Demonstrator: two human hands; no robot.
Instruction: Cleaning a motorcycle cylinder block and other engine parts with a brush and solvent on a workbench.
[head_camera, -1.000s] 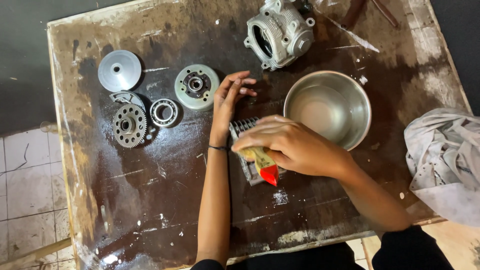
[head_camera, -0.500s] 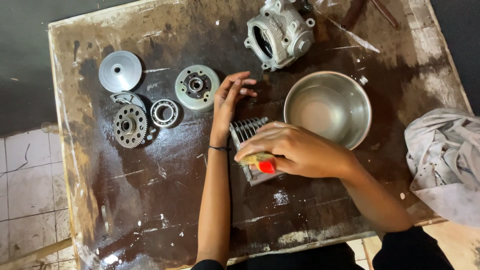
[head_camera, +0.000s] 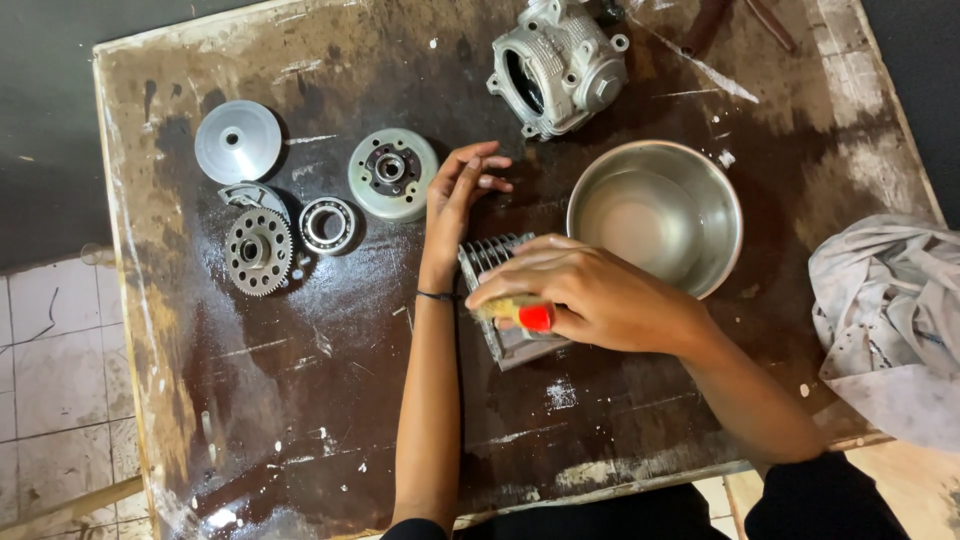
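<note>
Hands are working over a dark, stained wooden tabletop (head_camera: 300, 420), and I am watching them from straight above. My right hand (head_camera: 590, 295) is curling its fingers closed around a small tool with a yellowish handle and a red end (head_camera: 520, 316), pressing it down on a grey finned metal engine cylinder block (head_camera: 497, 300) that is lying near the middle of the tabletop. My left hand (head_camera: 458, 195) is resting flat with fingers loosely spread, its wrist lying just beside the finned end of the block; I cannot tell whether it is touching the block. A thin dark band is sitting on that wrist.

Just right of the block, a round, shiny stainless steel bowl (head_camera: 655, 215) is standing upright, with what looks like clear liquid in it. Beyond the bowl, at the far edge, a grey cast aluminium engine casing (head_camera: 560, 65) is lying on its side. To the left of my left hand, 1 round grey flywheel-like disc with a dark hub (head_camera: 392, 173) is lying flat, with a steel ball bearing ring (head_camera: 327, 225) beside it, then a toothed grey gear plate with holes (head_camera: 258, 250), and a smooth silver dished pulley face (head_camera: 237, 141) further back. A crumpled grey-white rag (head_camera: 880, 320) is hanging over the right edge.
</note>
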